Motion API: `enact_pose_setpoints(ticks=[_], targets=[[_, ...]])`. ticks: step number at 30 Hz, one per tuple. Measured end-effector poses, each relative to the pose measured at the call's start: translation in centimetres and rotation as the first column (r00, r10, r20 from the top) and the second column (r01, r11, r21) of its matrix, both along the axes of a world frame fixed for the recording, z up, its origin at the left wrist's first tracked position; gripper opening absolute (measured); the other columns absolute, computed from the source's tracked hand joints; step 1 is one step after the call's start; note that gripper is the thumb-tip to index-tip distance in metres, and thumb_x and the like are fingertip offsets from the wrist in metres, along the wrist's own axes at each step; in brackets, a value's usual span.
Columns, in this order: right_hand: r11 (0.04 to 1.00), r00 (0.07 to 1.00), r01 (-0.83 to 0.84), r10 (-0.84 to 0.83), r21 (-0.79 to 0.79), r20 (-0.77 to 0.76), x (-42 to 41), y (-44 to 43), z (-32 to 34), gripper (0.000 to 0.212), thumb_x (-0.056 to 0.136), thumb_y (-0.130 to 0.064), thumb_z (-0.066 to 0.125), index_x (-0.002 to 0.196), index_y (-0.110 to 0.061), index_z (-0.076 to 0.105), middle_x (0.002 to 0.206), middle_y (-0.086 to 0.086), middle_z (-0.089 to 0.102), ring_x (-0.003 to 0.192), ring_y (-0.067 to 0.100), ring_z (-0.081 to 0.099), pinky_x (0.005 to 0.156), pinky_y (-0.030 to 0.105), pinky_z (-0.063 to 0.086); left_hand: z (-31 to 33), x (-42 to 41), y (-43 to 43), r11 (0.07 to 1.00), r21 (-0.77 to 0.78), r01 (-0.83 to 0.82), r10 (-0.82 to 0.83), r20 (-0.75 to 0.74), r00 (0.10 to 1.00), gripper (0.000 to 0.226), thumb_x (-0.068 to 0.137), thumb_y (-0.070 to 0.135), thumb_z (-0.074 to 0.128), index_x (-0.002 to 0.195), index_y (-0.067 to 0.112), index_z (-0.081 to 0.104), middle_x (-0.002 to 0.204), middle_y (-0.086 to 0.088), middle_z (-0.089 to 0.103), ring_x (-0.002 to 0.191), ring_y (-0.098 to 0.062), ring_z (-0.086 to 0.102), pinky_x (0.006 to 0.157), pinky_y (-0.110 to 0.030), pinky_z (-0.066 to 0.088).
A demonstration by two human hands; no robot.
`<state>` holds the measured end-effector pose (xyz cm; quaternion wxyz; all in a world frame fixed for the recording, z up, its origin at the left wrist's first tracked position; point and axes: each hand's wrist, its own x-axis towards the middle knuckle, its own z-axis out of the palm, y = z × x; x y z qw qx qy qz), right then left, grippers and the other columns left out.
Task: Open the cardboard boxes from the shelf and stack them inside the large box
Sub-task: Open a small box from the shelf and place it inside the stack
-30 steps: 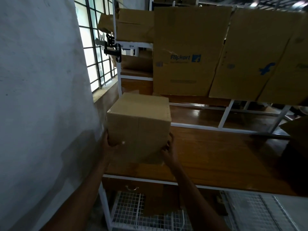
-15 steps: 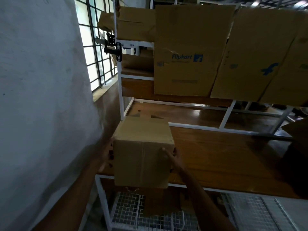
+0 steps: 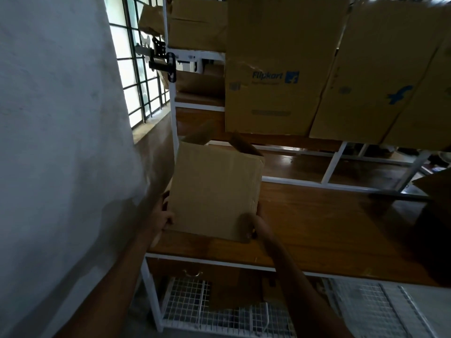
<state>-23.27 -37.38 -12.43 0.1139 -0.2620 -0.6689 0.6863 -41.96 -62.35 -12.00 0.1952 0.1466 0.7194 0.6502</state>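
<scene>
Plainly, both hands hold a small plain brown cardboard box (image 3: 214,191) just above the near left end of the brown wooden shelf board (image 3: 329,228). The left hand (image 3: 163,215) grips its lower left corner and the right hand (image 3: 249,225) curls round its lower right corner. The box's far flaps stand open, and no print shows on it. Behind the board hangs a large flattened brown carton (image 3: 275,69) printed "Flipkart" in blue beside a blue square logo; its smaller lines are too blurred to read.
</scene>
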Motion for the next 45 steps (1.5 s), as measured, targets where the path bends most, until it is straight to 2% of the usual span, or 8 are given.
enact_pose_setpoints(ticks=[5, 12, 21, 26, 33, 37, 40, 45], targets=[[0.995, 0.999, 0.036, -0.036, 0.090, -0.002, -0.4, -0.9, -2.1, 0.074, 0.102, -0.021, 0.057, 0.160, -0.034, 0.013, 0.147, 0.000, 0.038, 0.125, 0.023, 0.049, 0.092, 0.037, 0.051, -1.6, -0.2, 1.5, 0.945, -0.326, -0.020, -0.043, -0.184, 0.982, 0.095, 0.080, -0.016, 0.063, 0.159, 0.024, 0.027, 0.143, -0.012, 0.053, 0.117, -0.033, 0.056, 0.072, -0.046, 0.060], [0.958, 0.996, -0.072, 0.086, 0.276, -0.037, 0.3, -1.2, -3.9, 0.087, 0.092, 0.001, 0.061, 0.153, -0.036, 0.010, 0.148, 0.000, 0.032, 0.134, 0.024, 0.039, 0.104, 0.045, 0.047, -5.2, 2.7, 1.7, 0.898, -0.437, -0.047, -0.023, -0.153, 0.988, 0.091, 0.095, -0.001, 0.060, 0.163, 0.013, 0.002, 0.164, -0.018, 0.026, 0.146, -0.039, 0.034, 0.115, -0.053, 0.037], [0.981, 0.991, 0.099, -0.082, 0.167, -0.103, 0.5, -3.3, -6.4, 0.065, 0.097, -0.021, 0.066, 0.147, -0.031, 0.025, 0.141, 0.005, 0.044, 0.117, 0.015, 0.056, 0.076, 0.019, 0.056, -5.6, 4.4, 3.0, 0.964, -0.100, -0.246, 0.245, -0.028, 0.969, 0.090, 0.089, 0.051, 0.073, 0.157, 0.009, 0.031, 0.150, -0.017, 0.049, 0.134, -0.040, 0.051, 0.102, -0.043, 0.044], [0.959, 0.963, 0.239, -0.213, 0.155, -0.168, 0.0, -4.8, -6.2, 0.120, 0.063, -0.081, 0.074, 0.159, -0.032, 0.020, 0.157, 0.003, 0.039, 0.135, 0.024, 0.050, 0.099, 0.039, 0.055, -5.0, 6.0, 2.9, 0.938, 0.030, -0.345, 0.346, -0.149, 0.926, 0.095, 0.073, 0.072, 0.070, 0.148, 0.019, 0.045, 0.142, -0.006, 0.056, 0.125, -0.024, 0.055, 0.102, -0.039, 0.046], [0.869, 0.902, 0.405, -0.330, 0.285, -0.278, -1.4, -5.4, -3.6, 0.072, 0.091, -0.034, 0.073, 0.153, -0.027, 0.037, 0.154, -0.002, 0.043, 0.135, 0.018, 0.048, 0.105, 0.041, 0.051, -2.9, 4.1, 2.7, 0.848, -0.007, -0.530, 0.510, -0.262, 0.819, 0.032, 0.103, 0.038, 0.058, 0.110, 0.008, 0.068, 0.098, -0.009, 0.069, 0.088, -0.024, 0.064, 0.074, -0.033, 0.045], [0.857, 0.863, 0.477, -0.414, 0.197, -0.289, -1.2, -4.6, -2.5, 0.031, 0.103, -0.028, 0.057, 0.134, -0.026, 0.054, 0.125, -0.005, 0.060, 0.111, 0.016, 0.061, 0.086, 0.037, 0.059, -1.7, 3.2, 2.0, 0.782, -0.055, -0.621, 0.596, -0.224, 0.771, 0.047, 0.109, 0.037, 0.045, 0.070, 0.011, 0.054, 0.062, -0.003, 0.049, 0.058, -0.021, 0.046, 0.057, -0.031, 0.029], [0.832, 0.831, 0.538, -0.498, 0.136, -0.247, -0.9, -4.6, -1.5, 0.020, 0.107, -0.031, 0.046, 0.096, -0.022, 0.059, 0.088, -0.002, 0.060, 0.080, 0.017, 0.059, 0.063, 0.027, 0.047, -1.4, 2.6, 1.9, 0.754, -0.041, -0.655, 0.638, -0.189, 0.746, 0.036, 0.105, 0.030, 0.054, 0.122, -0.001, 0.059, 0.106, -0.019, 0.066, 0.094, -0.034, 0.065, 0.073, -0.037, 0.047], [0.834, 0.827, 0.543, -0.510, 0.098, -0.237, -0.6, -5.0, -0.5, 0.033, 0.109, -0.030, 0.042, 0.081, -0.021, 0.054, 0.073, 0.001, 0.052, 0.064, 0.013, 0.049, 0.055, 0.029, 0.039, 1.0, 2.3, 2.6, 0.630, -0.066, -0.774, 0.623, -0.552, 0.554, 0.104, 0.090, 0.005, 0.068, 0.165, 0.018, -0.002, 0.171, -0.016, 0.002, 0.156, -0.035, 0.012, 0.122, -0.056, 0.023]])
